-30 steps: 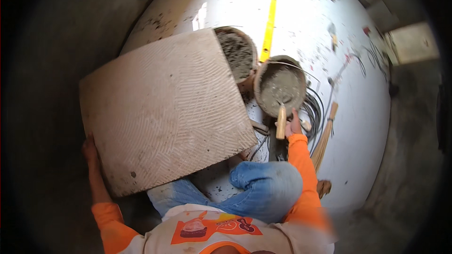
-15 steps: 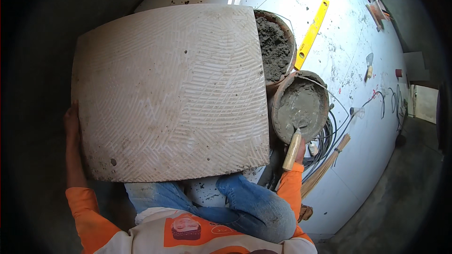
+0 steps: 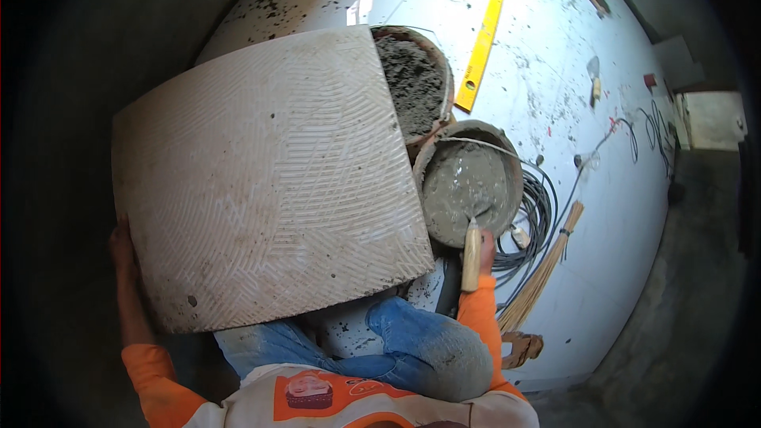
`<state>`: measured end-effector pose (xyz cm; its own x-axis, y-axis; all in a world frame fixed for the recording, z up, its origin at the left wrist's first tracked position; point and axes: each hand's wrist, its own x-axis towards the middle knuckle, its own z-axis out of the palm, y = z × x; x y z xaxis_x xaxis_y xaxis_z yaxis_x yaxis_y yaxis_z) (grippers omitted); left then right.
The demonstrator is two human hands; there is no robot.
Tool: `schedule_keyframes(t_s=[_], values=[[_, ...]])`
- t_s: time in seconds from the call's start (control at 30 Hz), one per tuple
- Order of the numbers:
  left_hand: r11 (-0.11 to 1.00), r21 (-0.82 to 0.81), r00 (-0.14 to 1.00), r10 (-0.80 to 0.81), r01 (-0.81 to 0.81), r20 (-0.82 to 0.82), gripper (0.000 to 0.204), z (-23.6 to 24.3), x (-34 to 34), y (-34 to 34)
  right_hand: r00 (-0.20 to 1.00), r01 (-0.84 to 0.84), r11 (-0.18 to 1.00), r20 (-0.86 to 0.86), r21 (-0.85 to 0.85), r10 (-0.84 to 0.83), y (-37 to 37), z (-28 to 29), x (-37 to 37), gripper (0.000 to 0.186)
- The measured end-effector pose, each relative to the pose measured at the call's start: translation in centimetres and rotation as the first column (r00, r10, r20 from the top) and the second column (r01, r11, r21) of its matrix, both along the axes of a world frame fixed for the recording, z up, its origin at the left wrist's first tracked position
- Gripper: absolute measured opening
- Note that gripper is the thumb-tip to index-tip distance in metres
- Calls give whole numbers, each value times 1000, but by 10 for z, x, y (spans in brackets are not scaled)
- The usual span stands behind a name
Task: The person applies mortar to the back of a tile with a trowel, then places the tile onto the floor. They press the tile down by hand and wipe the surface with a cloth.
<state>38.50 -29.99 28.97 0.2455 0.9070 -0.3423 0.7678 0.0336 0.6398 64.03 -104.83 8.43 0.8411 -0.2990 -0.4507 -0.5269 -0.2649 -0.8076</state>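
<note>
A large pale tile (image 3: 269, 182) with a ridged underside lies tilted across my knees. My left hand (image 3: 123, 250) grips its left edge, the fingers partly behind it. Beyond the tile's right corner is a bucket (image 3: 514, 162) of wet grey cement mix (image 3: 460, 182). A trowel (image 3: 471, 261) leans in it, wooden handle toward me, blade sunk in the mix. Beside that handle, my right hand (image 3: 487, 252) closes at the bucket's near rim; the handle hides part of its fingers. They do not wrap round the handle.
A second bucket (image 3: 445, 103) holds drier, crumbly mortar (image 3: 406, 83). A yellow spirit level (image 3: 481, 46) lies on the white floor. To the right are a coiled black hose (image 3: 541, 206), a stick broom (image 3: 547, 265) and another trowel (image 3: 596, 89). A dark wall (image 3: 87, 47) borders the left.
The view has swung, so the buckets, level and broom sit further left in the picture. Both hands keep their places at the tile edge and bucket rim.
</note>
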Motion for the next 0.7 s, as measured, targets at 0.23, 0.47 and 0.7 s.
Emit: schedule_keyframes(t_s=[0.23, 0.47, 0.7], values=[[1000, 1, 999, 18, -18, -38, 69, 17, 1, -38, 985, 158, 941, 18, 298, -171, -16, 44, 116, 38], [999, 28, 1000, 26, -25, -15, 67, 25, 6, -19, 926, 356, 694, -139, 625, -350, 11, 46, 167, 34], [998, 28, 998, -60, 61, -4, 66, 15, 44, -11, 922, 383, 773, -167, 506, -348, -9, 64, 95, 35]])
